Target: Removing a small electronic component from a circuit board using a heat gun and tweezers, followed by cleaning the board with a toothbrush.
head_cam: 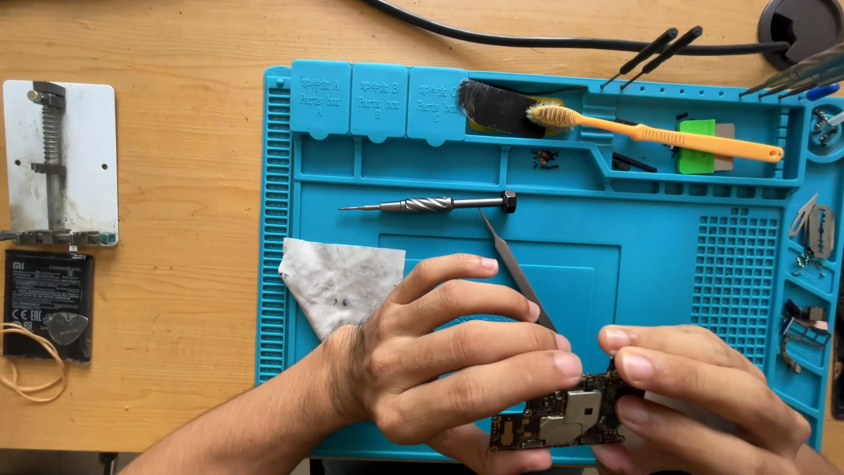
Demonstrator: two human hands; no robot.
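Over the blue repair mat at lower centre, the left hand and right hand pinched a phone circuit board between pressed-together fingers, tweezers rising from the left.

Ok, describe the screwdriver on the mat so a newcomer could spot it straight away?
Start at the big blue silicone work mat on the wooden desk. Just below its row of three lidded part boxes lies a slim silver metal screwdriver, horizontal, tip pointing left. Its spiral-grooved grip and dark hexagonal end cap distinguish it from the plain thin tweezers angled beneath it.
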